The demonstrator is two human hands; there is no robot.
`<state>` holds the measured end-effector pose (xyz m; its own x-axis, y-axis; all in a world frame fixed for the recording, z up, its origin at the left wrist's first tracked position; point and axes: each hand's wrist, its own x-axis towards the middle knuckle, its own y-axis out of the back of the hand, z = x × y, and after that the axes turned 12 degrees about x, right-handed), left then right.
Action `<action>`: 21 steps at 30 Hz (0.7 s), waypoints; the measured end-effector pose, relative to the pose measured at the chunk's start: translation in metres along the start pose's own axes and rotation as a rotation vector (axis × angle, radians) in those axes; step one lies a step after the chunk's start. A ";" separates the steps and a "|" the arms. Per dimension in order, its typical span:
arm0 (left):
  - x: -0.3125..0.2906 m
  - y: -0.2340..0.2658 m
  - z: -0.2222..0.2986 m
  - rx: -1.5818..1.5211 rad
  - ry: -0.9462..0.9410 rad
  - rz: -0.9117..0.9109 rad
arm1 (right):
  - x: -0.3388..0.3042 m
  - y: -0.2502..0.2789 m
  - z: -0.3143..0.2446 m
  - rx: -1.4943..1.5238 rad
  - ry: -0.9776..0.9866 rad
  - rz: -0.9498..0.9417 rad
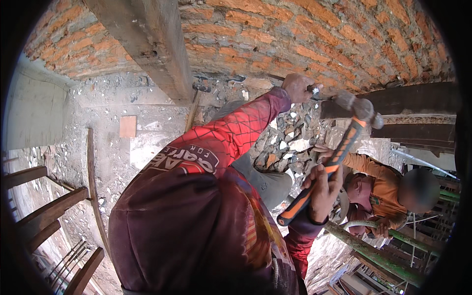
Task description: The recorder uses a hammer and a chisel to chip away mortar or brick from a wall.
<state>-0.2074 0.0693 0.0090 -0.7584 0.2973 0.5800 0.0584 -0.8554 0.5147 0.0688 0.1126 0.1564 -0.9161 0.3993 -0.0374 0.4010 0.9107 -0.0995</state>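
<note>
a rough red brick wall (314,34) fills the upper part of the view, with a weathered grey timber beam (152,44) slanting across it and a dark wooden plank (408,98) running along its lower right edge; below lies grey rubble-strewn ground (113,147). the left hand (299,87), on a red web-patterned sleeve (236,132), is closed around a thin steel nail or chisel (322,92) pressed near the plank's left end, though the tool is too small to tell apart. the right hand (323,189) grips the orange-and-black handled hammer (329,164) low on its handle, the grey steel head raised just beside the left hand. down at the right, a person in an orange shirt (381,187) holds a green scaffold pole (378,253).
</note>
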 end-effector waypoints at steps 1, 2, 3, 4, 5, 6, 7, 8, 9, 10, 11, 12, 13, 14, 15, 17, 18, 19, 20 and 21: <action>0.009 0.003 -0.002 -0.005 0.032 0.010 | -0.006 -0.004 -0.024 -0.007 0.101 0.037; 0.011 0.005 -0.001 -0.014 0.081 0.009 | -0.011 -0.007 -0.048 -0.012 0.248 0.051; 0.012 0.007 -0.003 -0.010 0.125 0.013 | -0.011 -0.009 -0.069 -0.005 0.400 0.057; 0.009 -0.002 -0.003 -0.032 0.091 0.062 | -0.014 -0.009 -0.095 -0.018 0.582 0.064; 0.004 0.001 -0.005 -0.034 0.068 0.077 | -0.011 -0.003 -0.115 -0.008 0.766 0.045; 0.000 0.002 -0.003 -0.045 0.039 0.088 | -0.006 -0.005 -0.132 0.059 0.935 0.129; -0.003 0.003 -0.003 -0.060 0.010 0.100 | -0.002 -0.006 -0.146 0.123 1.103 0.215; -0.002 0.001 -0.002 -0.096 -0.009 0.141 | 0.000 0.001 -0.159 0.044 1.225 0.245; -0.001 -0.001 -0.001 -0.107 0.022 0.117 | 0.003 0.008 -0.170 -0.040 1.345 0.272; 0.002 0.003 0.006 -0.113 0.047 0.082 | 0.013 0.008 -0.172 -0.127 1.491 0.363; 0.003 0.006 0.008 -0.107 0.074 0.054 | 0.020 -0.007 -0.150 -0.140 1.424 0.371; 0.003 0.011 -0.003 -0.052 0.085 0.071 | 0.037 -0.014 -0.109 -0.182 1.318 0.326; 0.004 0.014 -0.004 -0.037 0.087 0.076 | 0.043 -0.013 -0.059 -0.286 1.156 0.259; 0.005 0.016 -0.001 -0.037 0.081 0.068 | 0.043 -0.009 -0.005 -0.454 0.895 0.181; 0.006 0.010 -0.001 -0.057 0.049 0.073 | 0.039 -0.001 0.048 -0.618 0.539 0.056; 0.005 0.001 -0.011 -0.079 0.016 0.114 | 0.031 0.000 0.078 -0.386 0.007 -0.114; 0.004 -0.004 -0.012 -0.052 0.024 0.113 | 0.013 0.004 0.065 -0.271 -0.079 -0.052; -0.002 -0.009 -0.011 -0.026 0.038 0.099 | 0.008 0.003 0.047 -0.230 -0.093 -0.049; 0.000 0.000 -0.006 -0.046 0.136 0.095 | 0.007 0.004 0.031 -0.178 -0.096 -0.032; 0.003 0.009 -0.001 -0.065 0.235 0.092 | 0.005 0.002 0.014 -0.125 -0.097 -0.016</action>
<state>-0.2098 0.0616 0.0142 -0.8825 0.1164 0.4556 0.0979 -0.9021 0.4202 0.0648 0.1154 0.1417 -0.9159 0.3784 -0.1338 0.3787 0.9252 0.0239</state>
